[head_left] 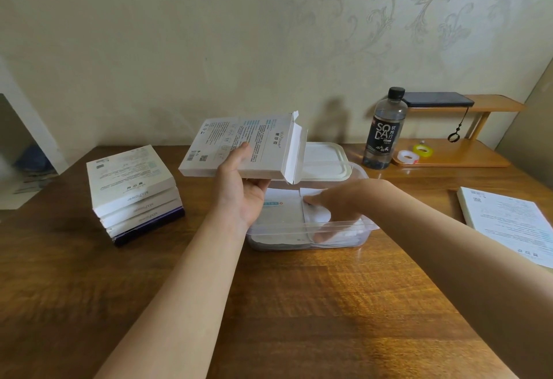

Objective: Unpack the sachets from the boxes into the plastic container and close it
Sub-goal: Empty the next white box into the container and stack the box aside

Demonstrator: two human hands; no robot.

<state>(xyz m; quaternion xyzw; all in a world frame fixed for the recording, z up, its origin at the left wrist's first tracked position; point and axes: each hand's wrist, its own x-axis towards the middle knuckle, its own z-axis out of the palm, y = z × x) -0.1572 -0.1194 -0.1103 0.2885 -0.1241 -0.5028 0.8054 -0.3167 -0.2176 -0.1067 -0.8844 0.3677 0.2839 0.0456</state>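
My left hand (pixel 242 190) holds a flat white box (pixel 239 146) above the table, its end flap open toward the right. Below it stands a clear plastic container (pixel 311 229) with white sachets (pixel 284 214) lying inside. My right hand (pixel 335 202) reaches down into the container, its fingers resting on the sachets. The container's white lid (pixel 326 163) lies just behind it. A stack of several white boxes (pixel 134 193) sits at the left.
A soda bottle (pixel 386 130) stands at the back right beside a low wooden shelf (pixel 454 151) with tape rolls (pixel 414 154) and a dark phone (pixel 437 99). Another flat white box (pixel 508 223) lies at the right edge. The wall runs behind the wooden table (pixel 299 303).
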